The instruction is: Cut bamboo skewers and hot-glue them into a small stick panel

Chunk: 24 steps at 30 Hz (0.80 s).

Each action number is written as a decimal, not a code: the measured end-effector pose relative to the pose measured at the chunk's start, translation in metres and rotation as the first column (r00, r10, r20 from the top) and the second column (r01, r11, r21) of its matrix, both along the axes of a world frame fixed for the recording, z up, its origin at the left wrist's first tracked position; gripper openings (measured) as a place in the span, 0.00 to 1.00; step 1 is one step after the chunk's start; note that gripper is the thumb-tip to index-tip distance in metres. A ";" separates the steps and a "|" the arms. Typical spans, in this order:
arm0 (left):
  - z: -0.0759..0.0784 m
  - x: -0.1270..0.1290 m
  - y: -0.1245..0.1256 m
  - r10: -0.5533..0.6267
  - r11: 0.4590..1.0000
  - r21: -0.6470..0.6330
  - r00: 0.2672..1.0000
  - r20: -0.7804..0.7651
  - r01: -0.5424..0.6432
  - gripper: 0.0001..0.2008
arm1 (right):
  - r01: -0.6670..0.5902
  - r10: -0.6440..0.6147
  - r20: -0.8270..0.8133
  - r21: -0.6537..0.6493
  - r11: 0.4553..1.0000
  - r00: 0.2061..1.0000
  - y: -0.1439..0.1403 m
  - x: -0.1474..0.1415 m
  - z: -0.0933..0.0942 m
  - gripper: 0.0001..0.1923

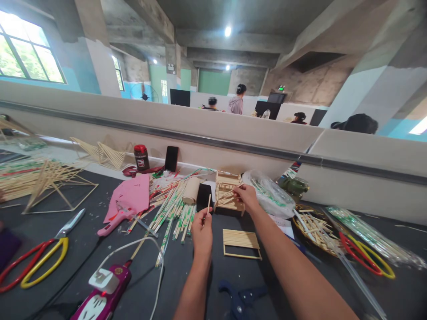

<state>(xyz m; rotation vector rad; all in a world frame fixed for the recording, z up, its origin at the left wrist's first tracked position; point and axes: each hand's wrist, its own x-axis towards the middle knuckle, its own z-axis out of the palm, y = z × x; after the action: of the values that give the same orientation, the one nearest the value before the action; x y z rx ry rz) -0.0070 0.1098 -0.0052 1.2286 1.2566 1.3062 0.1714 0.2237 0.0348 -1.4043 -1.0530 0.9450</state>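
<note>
My left hand (202, 229) is closed in a pinch, holding a short thin wooden stick (209, 203) upright. My right hand (247, 196) reaches over a small wooden stick-built model (230, 178), which has loose sticks (227, 197) lying in its front part. Its fingertips are closed at the ends of these sticks and seem to grip one. Between my forearms lies a small flat panel of wooden sticks (240, 239), with a gap near its front rail. Closer to me is a dark blue hand tool (238, 298).
Paper-wrapped chopsticks (173, 209), a pink glue gun (116, 218) and red-yellow scissors (50, 253) lie left. A purple power strip (116, 284) with a white cable sits in front. A basket of sticks (315, 226) and more scissors (365, 255) are right. A partition (200, 129) runs behind.
</note>
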 end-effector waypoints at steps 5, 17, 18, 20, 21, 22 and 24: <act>0.010 0.007 -0.005 0.209 0.972 0.099 0.977 0.041 -0.212 0.15 | 0.011 -0.011 0.036 0.001 1.000 0.999 0.005 0.001 0.002 0.11; 0.019 0.018 -0.017 -0.049 0.977 0.171 0.909 -0.415 0.131 0.10 | -0.286 0.139 0.476 0.253 0.924 0.869 -0.108 0.020 0.017 0.15; 0.019 0.020 -0.018 -0.077 0.968 0.178 0.887 -0.456 0.175 0.10 | -0.295 0.126 0.513 0.263 0.919 0.849 -0.123 0.022 0.013 0.14; 0.021 0.025 -0.022 -0.141 0.943 0.188 0.839 -0.525 0.276 0.10 | -0.285 0.098 0.563 0.256 0.924 0.821 -0.151 0.027 0.003 0.12; 0.022 0.027 -0.024 -0.174 0.925 0.191 0.815 -0.553 0.328 0.10 | -0.264 0.072 0.577 0.257 0.929 0.814 -0.162 0.030 -0.002 0.11; 0.023 0.029 -0.026 -0.202 0.908 0.193 0.791 -0.577 0.373 0.09 | -0.243 0.047 0.586 0.262 0.934 0.809 -0.170 0.032 -0.006 0.11; 0.025 0.031 -0.030 -0.236 0.879 0.197 0.755 -0.612 0.434 0.09 | -0.227 0.017 0.604 0.272 0.935 0.797 -0.182 0.037 -0.013 0.10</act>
<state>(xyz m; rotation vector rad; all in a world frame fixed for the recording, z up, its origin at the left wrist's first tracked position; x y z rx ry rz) 0.0244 0.0801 0.0197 2.1064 1.1484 0.9122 0.2087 0.0416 0.0217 -1.3799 -1.7093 0.3670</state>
